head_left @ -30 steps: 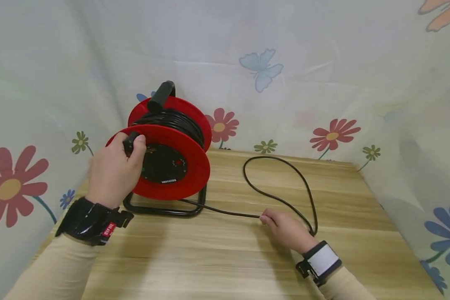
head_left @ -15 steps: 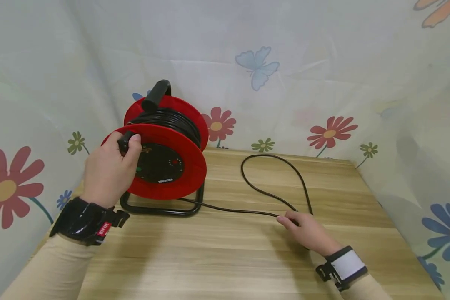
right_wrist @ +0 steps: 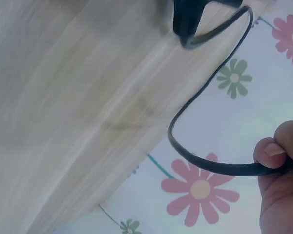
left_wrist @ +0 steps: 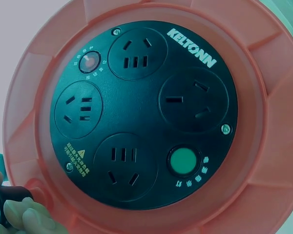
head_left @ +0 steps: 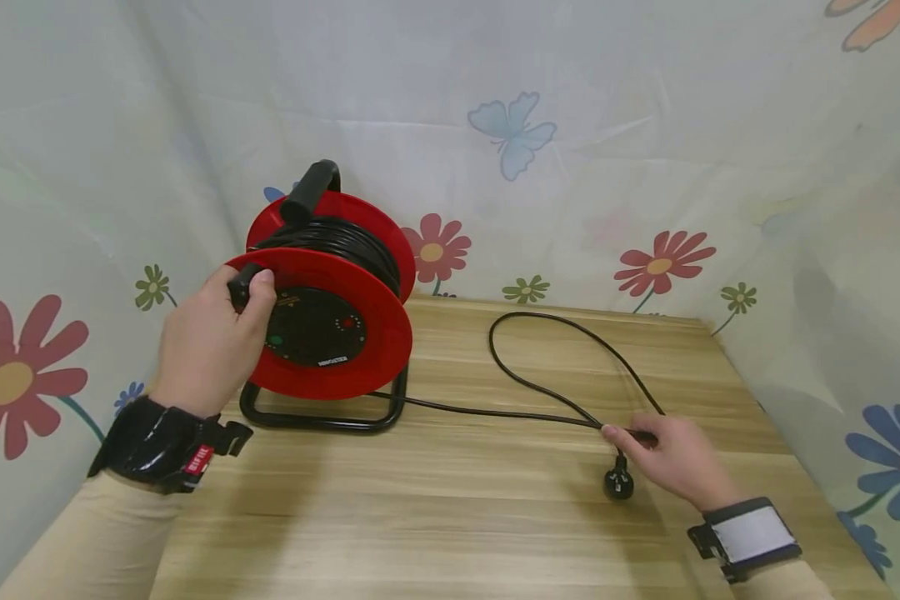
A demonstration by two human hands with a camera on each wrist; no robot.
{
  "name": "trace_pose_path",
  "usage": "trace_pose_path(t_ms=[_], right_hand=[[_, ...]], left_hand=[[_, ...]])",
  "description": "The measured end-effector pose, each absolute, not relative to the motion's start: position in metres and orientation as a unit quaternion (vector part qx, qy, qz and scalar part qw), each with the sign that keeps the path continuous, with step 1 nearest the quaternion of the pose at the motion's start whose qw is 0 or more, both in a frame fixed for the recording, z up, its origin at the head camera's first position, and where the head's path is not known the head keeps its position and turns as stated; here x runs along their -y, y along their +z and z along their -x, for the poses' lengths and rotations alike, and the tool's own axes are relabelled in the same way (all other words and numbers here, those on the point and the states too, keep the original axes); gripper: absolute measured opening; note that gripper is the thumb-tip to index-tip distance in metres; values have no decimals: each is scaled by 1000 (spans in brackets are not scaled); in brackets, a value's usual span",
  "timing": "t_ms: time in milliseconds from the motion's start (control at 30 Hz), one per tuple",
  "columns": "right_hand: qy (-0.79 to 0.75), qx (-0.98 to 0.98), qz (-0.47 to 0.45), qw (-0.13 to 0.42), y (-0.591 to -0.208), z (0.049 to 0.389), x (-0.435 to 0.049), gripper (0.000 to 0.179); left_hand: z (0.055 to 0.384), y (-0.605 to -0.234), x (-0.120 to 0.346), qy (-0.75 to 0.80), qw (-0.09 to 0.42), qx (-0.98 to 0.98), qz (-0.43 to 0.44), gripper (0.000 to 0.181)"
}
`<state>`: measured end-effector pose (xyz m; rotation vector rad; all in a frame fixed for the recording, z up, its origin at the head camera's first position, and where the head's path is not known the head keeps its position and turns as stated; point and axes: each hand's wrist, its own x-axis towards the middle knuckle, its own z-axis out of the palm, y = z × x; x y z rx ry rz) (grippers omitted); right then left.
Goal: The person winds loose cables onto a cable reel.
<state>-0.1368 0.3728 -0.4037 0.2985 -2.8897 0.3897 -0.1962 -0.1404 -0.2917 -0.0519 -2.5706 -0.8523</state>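
Note:
A red cable reel (head_left: 390, 333) stands on a black tube frame (head_left: 322, 423) at the left, black cord (head_left: 345, 236) wound between its flanges. My left hand (head_left: 213, 337) holds the reel's small black crank knob (head_left: 242, 287), thumb and fingers around it. In the left wrist view, the reel's black socket panel (left_wrist: 136, 102) faces the camera. From the reel's underside, loose cable (head_left: 465, 409) runs right to my right hand (head_left: 682, 462), which pinches it. A black plug (head_left: 618, 482) shows just left of that hand. The right wrist view shows thumb and fingertips (right_wrist: 271, 153) on the cable.
The reel's carrying handle (head_left: 311, 193) rises above its back flange. A loop of slack cable (head_left: 540, 314) lies on the wooden tabletop (head_left: 390, 533) toward the back. A flower-print curtain (head_left: 607, 150) borders the table behind and at both sides.
My right hand has moved right along the cable, and the plug has come into view beside it. My left hand stays on the crank knob, and the reel looks much the same.

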Motion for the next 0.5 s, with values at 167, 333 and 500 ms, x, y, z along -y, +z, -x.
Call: trace_pose_path(t_ms=[167,333,500], right_hand=[[123,979,-100,129,-403,138,-386,47],[146,980,-71,115,-402,135,-400,51],[157,984,-31,81,-402,131,-407,51]], left_hand=[[196,-291,142,-299,212,930,14,54],[196,-291,142,-304,205,930,7,56],[196,-291,142,-304,206,930,7,56]])
